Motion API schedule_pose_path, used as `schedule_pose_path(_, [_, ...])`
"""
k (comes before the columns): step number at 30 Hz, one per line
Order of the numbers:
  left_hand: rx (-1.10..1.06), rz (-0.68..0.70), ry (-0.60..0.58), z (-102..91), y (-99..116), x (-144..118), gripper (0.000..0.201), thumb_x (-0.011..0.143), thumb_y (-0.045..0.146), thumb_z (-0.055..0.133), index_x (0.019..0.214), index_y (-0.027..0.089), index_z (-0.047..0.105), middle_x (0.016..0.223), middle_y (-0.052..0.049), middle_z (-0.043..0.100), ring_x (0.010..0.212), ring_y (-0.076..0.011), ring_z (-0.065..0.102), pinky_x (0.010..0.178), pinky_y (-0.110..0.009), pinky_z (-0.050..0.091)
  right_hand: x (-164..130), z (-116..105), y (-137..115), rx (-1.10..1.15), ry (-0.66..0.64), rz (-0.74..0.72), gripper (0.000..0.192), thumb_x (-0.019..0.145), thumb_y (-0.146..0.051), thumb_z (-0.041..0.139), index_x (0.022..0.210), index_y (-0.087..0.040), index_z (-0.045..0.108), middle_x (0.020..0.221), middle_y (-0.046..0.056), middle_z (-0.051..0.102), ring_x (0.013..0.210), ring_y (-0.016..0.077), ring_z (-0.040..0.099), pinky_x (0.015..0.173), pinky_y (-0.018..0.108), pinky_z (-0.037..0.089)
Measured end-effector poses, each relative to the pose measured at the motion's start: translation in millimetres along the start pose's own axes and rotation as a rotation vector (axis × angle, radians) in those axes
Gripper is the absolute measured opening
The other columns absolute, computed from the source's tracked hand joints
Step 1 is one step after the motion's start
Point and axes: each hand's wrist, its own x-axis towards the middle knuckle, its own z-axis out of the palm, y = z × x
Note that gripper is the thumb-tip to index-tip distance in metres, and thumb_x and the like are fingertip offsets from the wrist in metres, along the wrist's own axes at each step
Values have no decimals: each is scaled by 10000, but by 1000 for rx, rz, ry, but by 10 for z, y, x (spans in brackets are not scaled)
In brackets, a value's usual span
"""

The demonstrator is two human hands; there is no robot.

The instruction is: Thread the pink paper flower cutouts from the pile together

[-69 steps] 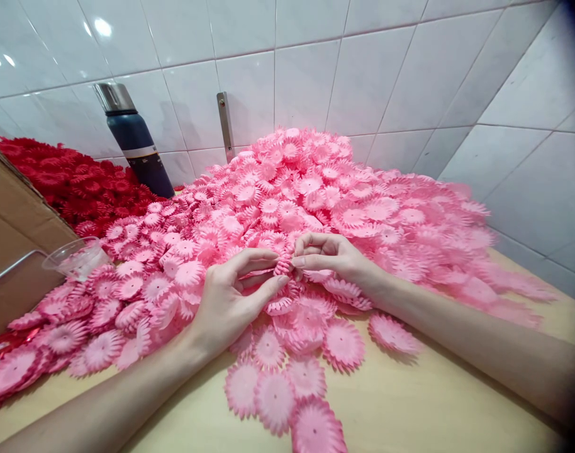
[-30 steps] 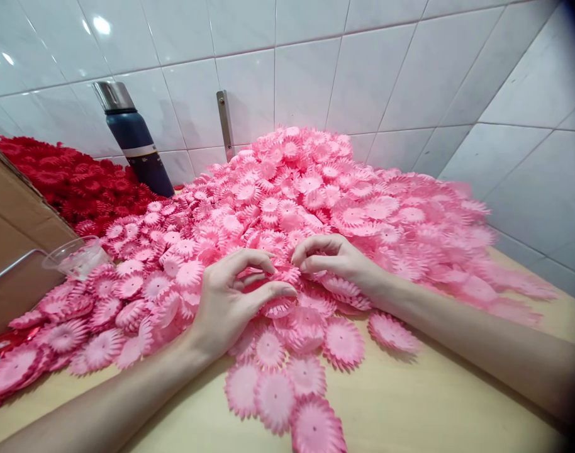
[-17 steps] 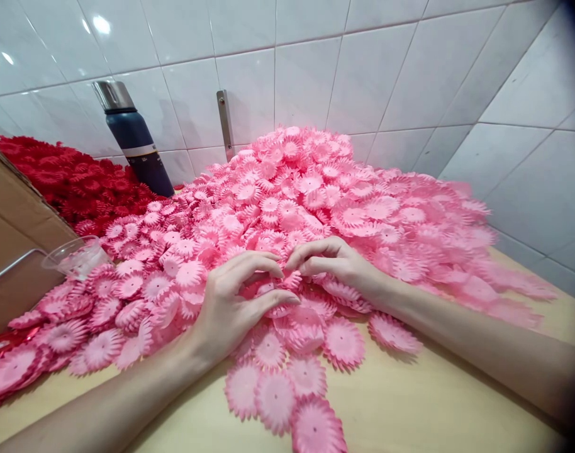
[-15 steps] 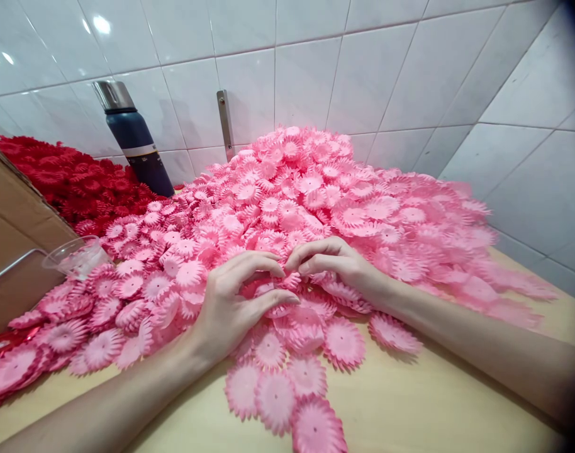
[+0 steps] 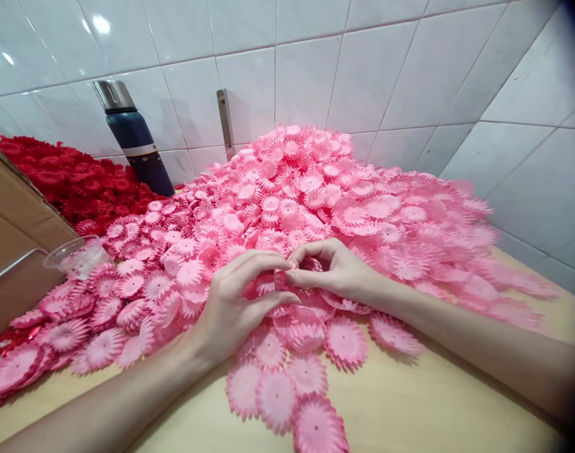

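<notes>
Tiled corner, wooden table (image 5: pixel 410 409) — flask (image 5: pixel 134 141) behind | both hands' fingers pinch pink flower (image 5: pixel 282 280)

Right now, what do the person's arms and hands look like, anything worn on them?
Both arms are bare as far as the frame shows: no sleeves, gloves, watch or rings visible. The left hand and right hand have slim fingers with short, plain nails.

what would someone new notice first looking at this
A huge heap of pink paper flowers spills across the wooden table against the white tiled wall. At its front edge, the left hand and right hand meet, pinching one pink flower between fingertips. A red flower pile and dark flask sit back left.
</notes>
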Motion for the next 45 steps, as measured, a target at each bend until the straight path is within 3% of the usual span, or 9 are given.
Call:
schedule_pose_path(4, [12, -48, -3, 2, -8, 11, 339, 719, 178, 798, 1045, 196, 705, 1032, -63, 684, 960, -175, 648, 868, -309, 543, 0, -9, 11, -23, 4, 5, 169, 753, -328, 756, 749, -182, 673, 703, -2, 642, 650, 128, 564, 620, 255, 452])
schedule_pose_path(9, [-126, -230, 20, 5, -9, 6, 259, 726, 214, 794, 973, 203, 719, 1026, -57, 680, 972, -187, 659, 864, -308, 564, 0, 9, -24, -19, 15, 7, 198, 779, -322, 737, 725, -184, 606, 693, -12, 606, 655, 121, 542, 640, 254, 439])
schedule_pose_path(19, [-268, -379, 93, 60, 4, 21, 169, 793, 282, 738, 879, 190, 625, 913, 6, 641, 825, -110, 633, 717, -198, 550, 26, 15, -28, 130, 9, 59, 279, 772, -308, 723, 670, -189, 493, 643, -31, 546, 601, 103, 487, 564, 235, 378])
schedule_pose_path(23, [-269, -439, 139, 48, 1, 51, 164, 811, 297, 719, 887, 184, 627, 890, 11, 643, 797, -97, 623, 705, -188, 526, 44, 4, -28, 158, 46, 74, 225, 727, -216, 683, 634, -185, 481, 635, -33, 519, 604, 106, 481, 570, 240, 371])
schedule_pose_path(27, [-286, -527, 214, 30, -6, 86, 167, 814, 298, 711, 832, 149, 636, 823, -7, 658, 768, -105, 620, 725, -209, 522, 68, -12, -18, 181, 133, 43, 242, 701, -203, 634, 570, -187, 431, 582, -53, 429, 548, 87, 387, 543, 233, 329])
schedule_pose_path(31, [-303, -511, 215, 36, -12, 86, 141, 804, 249, 717, 868, 142, 651, 859, -19, 676, 805, -110, 634, 763, -205, 525, 70, -13, -10, 165, 161, 36, 260, 688, -199, 660, 563, -187, 432, 567, -56, 418, 543, 89, 378, 531, 230, 316])
schedule_pose_path(36, [-297, -415, 163, 53, -19, 38, 207, 818, 178, 688, 1008, 196, 606, 1027, -11, 654, 976, -122, 624, 821, -194, 519, 50, -7, -5, 132, 140, 30, 189, 698, -210, 714, 621, -171, 546, 613, -31, 544, 576, 98, 479, 554, 230, 377])
schedule_pose_path(39, [-240, -357, 107, 55, -16, 21, 151, 853, 150, 630, 992, 208, 618, 995, -2, 660, 944, -115, 629, 808, -194, 520, 47, -14, -1, 106, 134, 35, 182, 691, -231, 739, 642, -166, 576, 625, -20, 582, 589, 105, 513, 564, 234, 410])
schedule_pose_path(45, [-39, -358, 49, 30, 36, 30, 151, 823, 312, 689, 892, 177, 691, 932, -40, 717, 862, -168, 672, 754, -262, 528, 30, -13, -13, 26, 93, 9, 158, 725, -244, 740, 688, -164, 610, 704, 0, 629, 674, 127, 572, 645, 255, 458])
